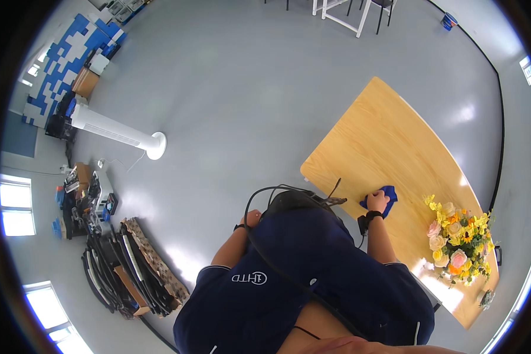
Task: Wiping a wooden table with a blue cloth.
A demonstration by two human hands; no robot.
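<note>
Entry, taken from the head view.

- 1 right hand (377,202): curled down over 1 blue cloth (385,195), pressing it flat to the wood. A dark band sits on the wrist.
- 1 left hand (252,219): held at the side of the body, off the counter and half hidden by the navy shirt. We cannot tell whether it is spread or closed. It holds nothing we can see.
- 1 wooden counter (389,135): long, pale, with rounded corners. The cloth lies near its near-left corner, close to the edge.
- 1 bouquet (459,239): yellow, pink and orange flowers, standing on the counter well apart from the cloth, toward the person's right.
- 1 white tower fan (115,131) on the grey floor, far to the left.
- 1 blue bucket (448,21) by the far wall.
- 1 heap of black gear and boards (130,265) on the floor at left.

Step, as we judge it: wiping the counter, with the cloth at the corner. Most of the wood lies beyond it. A further stroke calls for steady downward pressure and a line that stays clear of the bouquet.
</note>
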